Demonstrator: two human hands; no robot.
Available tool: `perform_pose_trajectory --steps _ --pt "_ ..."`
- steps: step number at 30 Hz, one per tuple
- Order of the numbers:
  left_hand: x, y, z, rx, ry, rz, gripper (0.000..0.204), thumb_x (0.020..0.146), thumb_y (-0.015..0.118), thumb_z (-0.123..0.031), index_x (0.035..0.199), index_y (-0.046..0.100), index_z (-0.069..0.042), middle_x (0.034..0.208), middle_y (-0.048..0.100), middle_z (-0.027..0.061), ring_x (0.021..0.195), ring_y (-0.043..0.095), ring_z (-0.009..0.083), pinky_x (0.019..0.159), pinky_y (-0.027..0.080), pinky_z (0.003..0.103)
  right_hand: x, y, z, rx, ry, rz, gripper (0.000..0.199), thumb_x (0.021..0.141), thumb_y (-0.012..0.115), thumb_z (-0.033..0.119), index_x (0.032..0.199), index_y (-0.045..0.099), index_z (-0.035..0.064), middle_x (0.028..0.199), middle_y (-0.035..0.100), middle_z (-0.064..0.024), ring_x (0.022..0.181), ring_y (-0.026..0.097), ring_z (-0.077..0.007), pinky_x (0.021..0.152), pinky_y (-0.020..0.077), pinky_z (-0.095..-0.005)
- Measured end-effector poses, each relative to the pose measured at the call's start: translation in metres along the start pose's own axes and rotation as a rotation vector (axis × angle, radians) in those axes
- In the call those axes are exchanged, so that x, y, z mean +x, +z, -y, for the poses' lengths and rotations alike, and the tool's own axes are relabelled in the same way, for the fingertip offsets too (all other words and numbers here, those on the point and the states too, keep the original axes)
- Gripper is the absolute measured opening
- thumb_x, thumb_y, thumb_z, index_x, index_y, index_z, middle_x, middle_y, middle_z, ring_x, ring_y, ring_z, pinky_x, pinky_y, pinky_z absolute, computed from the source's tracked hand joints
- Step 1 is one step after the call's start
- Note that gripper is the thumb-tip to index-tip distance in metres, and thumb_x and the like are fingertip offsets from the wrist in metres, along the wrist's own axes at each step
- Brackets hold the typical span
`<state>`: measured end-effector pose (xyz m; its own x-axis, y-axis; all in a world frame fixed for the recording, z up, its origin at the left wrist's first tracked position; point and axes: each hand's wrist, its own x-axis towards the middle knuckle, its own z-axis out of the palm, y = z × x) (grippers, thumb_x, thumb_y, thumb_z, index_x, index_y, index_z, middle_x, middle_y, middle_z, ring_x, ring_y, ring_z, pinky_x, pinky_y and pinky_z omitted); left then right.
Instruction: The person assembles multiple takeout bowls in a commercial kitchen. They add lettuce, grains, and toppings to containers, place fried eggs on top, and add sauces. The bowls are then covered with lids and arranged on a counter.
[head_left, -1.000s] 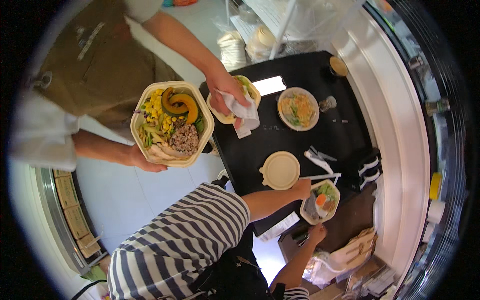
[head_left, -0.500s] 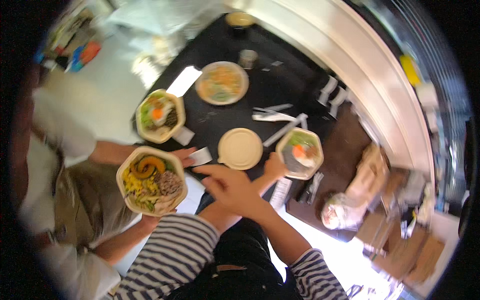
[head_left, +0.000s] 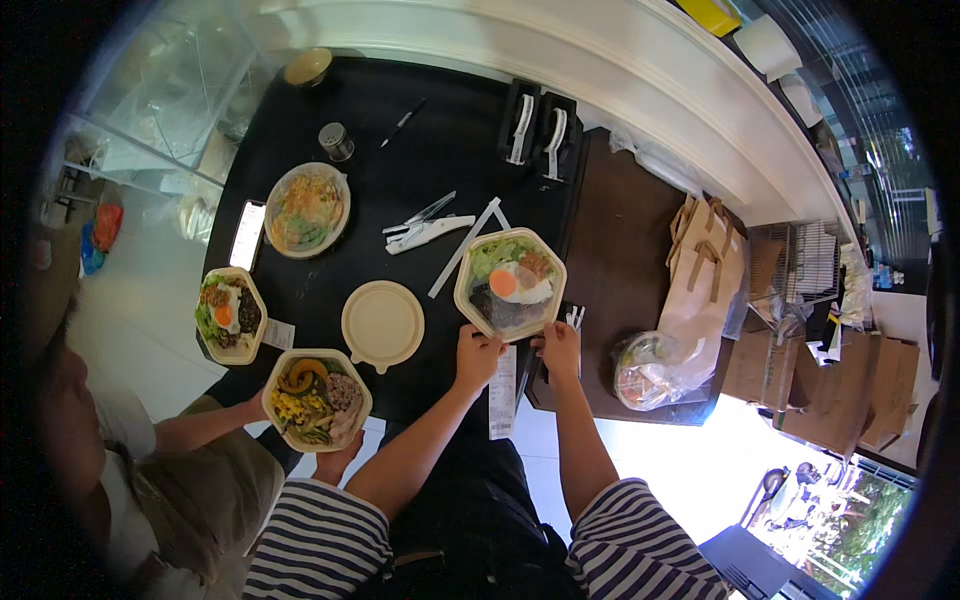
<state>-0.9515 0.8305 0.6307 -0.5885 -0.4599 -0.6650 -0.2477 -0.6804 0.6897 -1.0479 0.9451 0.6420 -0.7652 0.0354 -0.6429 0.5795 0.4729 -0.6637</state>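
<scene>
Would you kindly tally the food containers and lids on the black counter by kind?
Hexagonal bowls with food: 3, one held by the left hand and right hand, one with egg, one with pumpkin
Round bowl with noodles: 1
Loose round lid: 1
Total: 5

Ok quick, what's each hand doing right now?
Left hand: grip closed on the near rim of the hexagonal salad bowl.
Right hand: grip closed on the same rim.
</scene>
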Motion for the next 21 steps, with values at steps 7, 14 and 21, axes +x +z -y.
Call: perform_pose_trajectory --steps 7,14,21 --pt "0.023 -0.018 0.034 -0.105 0.165 0.107 0.021 0.09 0.058 -0.002 0.104 0.043 0.002 0.095 0.06 0.0168 0.081 0.064 0.0202 0.072 0.056 0.033 0.009 0.009 -0.01 0.124 -0.047 0.041 0.014 0.094 0.055 0.017 0.089 0.057 0.0043 0.066 0.056 -0.0029 0.056 0.05 -0.0101 0.05 0.0399 -0.0237" --pt "0.018 -0.002 0.024 -0.111 -0.016 -0.018 0.023 0.089 0.06 -0.005 0.105 0.045 0.004 0.095 0.062 0.017 0.082 0.065 0.0212 0.071 0.056 0.032 0.0 0.01 -0.005 0.338 0.035 0.146 0.013 0.095 0.054 0.02 0.098 0.055 0.0068 0.087 0.062 -0.0024 0.071 0.062 -0.0132 0.058 0.0465 -0.0228" --pt "0.038 -0.012 0.053 -0.008 0.019 -0.053 0.032 0.083 0.066 -0.001 0.107 0.046 0.004 0.097 0.063 0.0181 0.083 0.064 0.0216 0.071 0.055 0.033 -0.003 0.032 -0.013 0.332 0.054 0.198 0.018 0.091 0.062 0.021 0.098 0.056 0.0048 0.075 0.058 -0.0017 0.057 0.051 -0.0102 0.051 0.043 -0.0254"
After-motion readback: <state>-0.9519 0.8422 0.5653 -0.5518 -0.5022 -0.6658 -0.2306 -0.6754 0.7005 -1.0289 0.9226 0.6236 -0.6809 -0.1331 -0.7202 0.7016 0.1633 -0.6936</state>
